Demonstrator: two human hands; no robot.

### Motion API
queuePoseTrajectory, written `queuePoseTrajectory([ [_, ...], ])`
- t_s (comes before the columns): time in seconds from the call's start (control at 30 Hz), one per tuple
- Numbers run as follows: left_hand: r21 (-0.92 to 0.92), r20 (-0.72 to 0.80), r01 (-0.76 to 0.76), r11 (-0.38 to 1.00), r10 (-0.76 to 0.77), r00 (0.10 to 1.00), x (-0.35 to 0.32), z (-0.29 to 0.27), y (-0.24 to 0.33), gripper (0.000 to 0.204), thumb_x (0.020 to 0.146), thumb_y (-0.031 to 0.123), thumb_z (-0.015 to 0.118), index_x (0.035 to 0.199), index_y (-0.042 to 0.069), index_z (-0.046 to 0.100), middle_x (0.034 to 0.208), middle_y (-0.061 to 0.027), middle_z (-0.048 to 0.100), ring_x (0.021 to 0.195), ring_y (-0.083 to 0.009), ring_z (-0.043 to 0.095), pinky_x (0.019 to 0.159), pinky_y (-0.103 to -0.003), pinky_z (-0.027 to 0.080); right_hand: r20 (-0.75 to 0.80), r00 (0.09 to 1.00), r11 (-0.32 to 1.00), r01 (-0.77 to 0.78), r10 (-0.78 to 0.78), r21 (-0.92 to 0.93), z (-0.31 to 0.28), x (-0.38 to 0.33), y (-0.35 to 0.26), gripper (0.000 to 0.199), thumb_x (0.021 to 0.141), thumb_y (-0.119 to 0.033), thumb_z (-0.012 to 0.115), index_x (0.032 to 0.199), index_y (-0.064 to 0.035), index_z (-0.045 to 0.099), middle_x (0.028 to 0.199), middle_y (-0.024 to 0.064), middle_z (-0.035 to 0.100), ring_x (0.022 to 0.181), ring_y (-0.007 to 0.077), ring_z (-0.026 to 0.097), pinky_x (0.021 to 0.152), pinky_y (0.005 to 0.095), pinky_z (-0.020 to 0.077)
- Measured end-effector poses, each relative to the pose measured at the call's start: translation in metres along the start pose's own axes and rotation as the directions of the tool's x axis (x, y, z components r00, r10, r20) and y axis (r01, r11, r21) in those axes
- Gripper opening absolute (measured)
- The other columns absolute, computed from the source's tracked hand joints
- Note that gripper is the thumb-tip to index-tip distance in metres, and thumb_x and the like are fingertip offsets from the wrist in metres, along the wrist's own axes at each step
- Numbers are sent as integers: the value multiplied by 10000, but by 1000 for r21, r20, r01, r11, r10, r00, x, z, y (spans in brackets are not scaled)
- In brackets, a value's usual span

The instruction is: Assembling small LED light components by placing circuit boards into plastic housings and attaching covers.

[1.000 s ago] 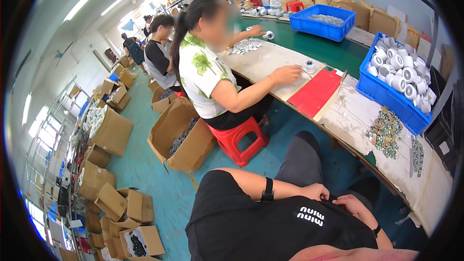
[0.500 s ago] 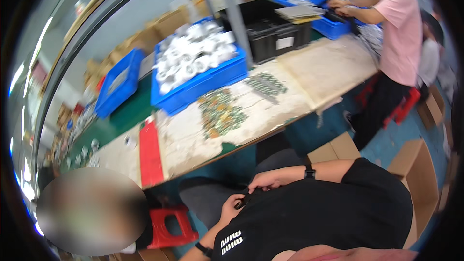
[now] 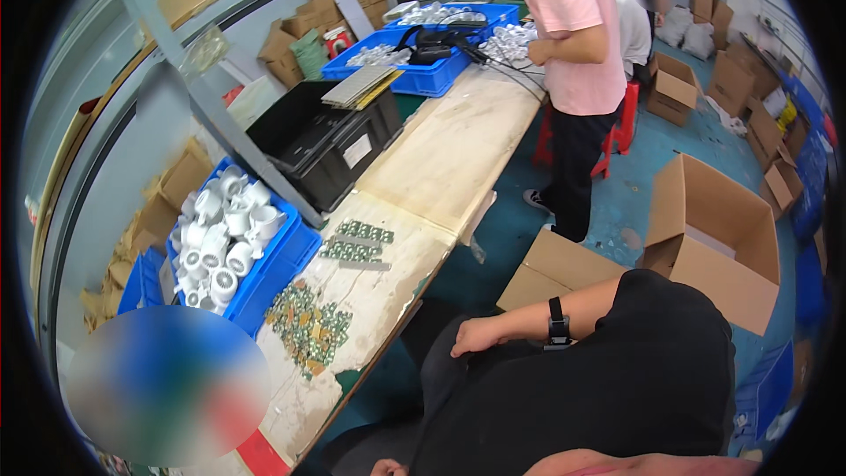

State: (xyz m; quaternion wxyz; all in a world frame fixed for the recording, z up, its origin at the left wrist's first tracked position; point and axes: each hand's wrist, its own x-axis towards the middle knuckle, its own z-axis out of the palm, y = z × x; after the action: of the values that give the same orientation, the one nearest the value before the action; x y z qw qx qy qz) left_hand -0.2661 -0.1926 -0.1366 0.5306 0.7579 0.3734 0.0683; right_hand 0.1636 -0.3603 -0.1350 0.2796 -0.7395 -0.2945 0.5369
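Note:
My right hand [image 3: 477, 336] rests on my dark trouser leg, its fingers curled in and nothing visible in them. A dark band with a square face circles that wrist. Only a small part of my left hand [image 3: 388, 468] shows at the lower edge, by my other leg; most of its fingers are cut off. Both hands are apart from the worktable [image 3: 421, 234]. On the table beyond them lie a heap of small green and yellowish circuit boards [image 3: 308, 326] and rows of green circuit board panels [image 3: 357, 242].
A blue crate [image 3: 291, 251] of white plastic lamp housings [image 3: 220, 242] and a black bin [image 3: 330, 145] stand along the table. Farther off are blue trays [image 3: 432, 79] and a person in a pink shirt [image 3: 577, 31]. Open cardboard boxes [image 3: 718, 238] stand on the floor at right.
The view has swung right, showing more floor and boxes. My hands, close together at my lap before, are now apart. The standing person's hands have left the blue tray.

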Motion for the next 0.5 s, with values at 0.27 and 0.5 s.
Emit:
queuePoseTrajectory([
  [0.27, -628, 60, 232, 743, -251, 966, -71, -74, 55, 135, 996, 9, 593, 992, 131, 536, 747, 16, 560, 548, -87, 508, 504, -257, 438, 335, 942, 798, 174, 37, -578, 5, -3, 3, 616, 1024, -492, 552, 868, 86, 696, 710, 194, 688, 620, 300, 702, 576, 420, 569],
  [0.5, -683, -402, -319, 658, 26, 915, -96, -72, 206, 333, 789, -3, 686, 851, 98, 375, 588, 31, 403, 461, -68, 370, 383, -239, 336, 321, 912, 453, 406, -255, -794, -10, 6, 38, 432, 906, -402, 689, 932, 25, 751, 911, 218, 737, 866, 384, 726, 762, 505, 580],
])
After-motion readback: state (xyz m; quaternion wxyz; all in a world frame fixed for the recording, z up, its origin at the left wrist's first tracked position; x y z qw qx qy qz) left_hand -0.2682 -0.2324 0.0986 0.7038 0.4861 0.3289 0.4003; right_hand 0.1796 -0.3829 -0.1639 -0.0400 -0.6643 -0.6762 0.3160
